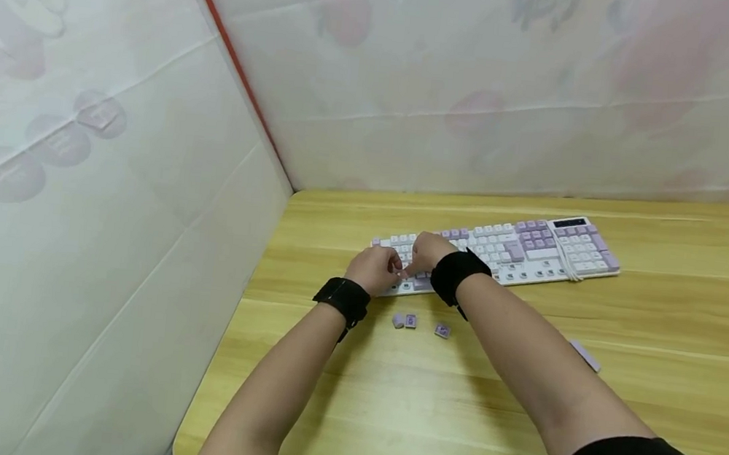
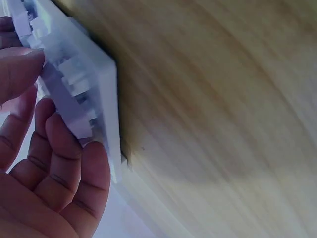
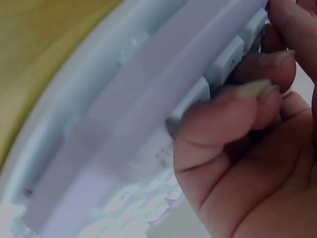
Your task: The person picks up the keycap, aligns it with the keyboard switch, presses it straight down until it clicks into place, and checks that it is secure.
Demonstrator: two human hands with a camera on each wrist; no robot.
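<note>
Head view: L hand [image 1: 374, 269] + R hand [image 1: 429, 254] close together at kbd [image 1: 501, 246], prob. for fingertip precision; can't tell if either grips anything.

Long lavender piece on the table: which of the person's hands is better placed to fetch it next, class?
Probably the right hand. The lavender piece lies beside the right forearm; the left hand is farther away and would likely reach across it. Both are at the keyboard.

Head view looks down; wrist views share keyboard [image 1: 509, 249] close-up.
</note>
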